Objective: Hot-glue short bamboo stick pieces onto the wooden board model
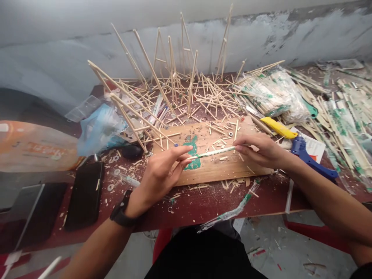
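Between my two hands, level above a wooden board (223,170), is a pair of chopsticks in a clear, green-printed wrapper (215,152). My left hand (161,166), with a black watch (124,213) on its wrist, pinches the left end with thumb and fingertips. At the opposite end, my right hand (261,150) pinches between thumb and index finger. A green rabbit-like figure (192,162) marks the board beneath. Short cut stick pieces (222,141) and a small metal nut (230,134) lie around it. An emptied plastic sleeve (232,213) rests by the table's front edge.
Upright stick frames (157,81) stand behind the board among loose sticks. Wrapped chopsticks (276,93) are heaped right, near a yellow cutter (279,127) and blue glue gun (309,157). Left are a black phone (84,197), a blue plastic bag (100,128) and an orange bag (37,147).
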Demonstrator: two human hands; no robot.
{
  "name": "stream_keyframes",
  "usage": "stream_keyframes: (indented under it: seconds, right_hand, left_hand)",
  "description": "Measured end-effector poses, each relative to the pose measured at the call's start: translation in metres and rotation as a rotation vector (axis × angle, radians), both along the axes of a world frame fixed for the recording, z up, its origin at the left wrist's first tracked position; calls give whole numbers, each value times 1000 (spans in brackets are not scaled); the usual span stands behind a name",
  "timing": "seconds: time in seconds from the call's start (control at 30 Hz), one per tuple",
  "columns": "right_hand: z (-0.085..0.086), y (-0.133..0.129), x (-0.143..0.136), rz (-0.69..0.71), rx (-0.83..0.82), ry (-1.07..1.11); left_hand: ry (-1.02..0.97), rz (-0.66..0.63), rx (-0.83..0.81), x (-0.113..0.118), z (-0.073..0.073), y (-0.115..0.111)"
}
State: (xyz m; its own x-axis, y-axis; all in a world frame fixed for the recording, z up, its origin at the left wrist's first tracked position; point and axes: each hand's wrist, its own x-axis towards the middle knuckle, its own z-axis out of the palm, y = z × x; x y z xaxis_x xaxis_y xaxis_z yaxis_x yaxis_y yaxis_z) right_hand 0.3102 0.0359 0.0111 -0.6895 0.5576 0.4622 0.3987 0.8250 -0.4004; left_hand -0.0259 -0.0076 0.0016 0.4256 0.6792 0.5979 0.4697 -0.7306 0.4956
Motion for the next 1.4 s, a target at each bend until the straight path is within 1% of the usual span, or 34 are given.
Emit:
stream_keyframes:
  seconds: [0.07, 0.2, 0.5, 0.67, 0.83, 0.93, 1.03, 1.17, 1.27, 1.33, 1.4]
  right_hand:
    - [-2, -3, -4, 8, 25, -6]
    - [-2, -5, -6, -15, 74, -35]
    - [2, -2, -2, -11, 261, -119]
    - [-2, -3, -6, 18, 267, -106]
    - [-4, -4, -8, 57, 229, -105]
    - [-5, -5, -9, 50, 216, -112]
    - [-9, -7, -12, 56, 229, -120]
    - [-16, -11, -20, 44, 284, -61]
    - [-13, -14, -22, 39, 279, -110]
    - [-9, -14, -20, 32, 253, -161]
    - [-7, -10, -15, 6, 235, -163]
  left_hand:
    - [19, -2, 11, 1, 1, -1]
    - [81, -19, -18, 1, 1, 0]
    - [39, 15, -110, -4, -3, 6]
    - [50, -17, -75, -2, -3, 5]
    - [79, -49, -58, -2, -3, 5]
    - [84, -54, -55, -2, -4, 5]
    - [120, -72, -40, 0, -6, 3]
    - [176, -75, -16, 4, -8, 1]
    - [170, -70, -11, 5, -7, 1]
    - [155, -67, -8, 4, -6, 1]
    - [134, -63, -13, 3, -5, 2]
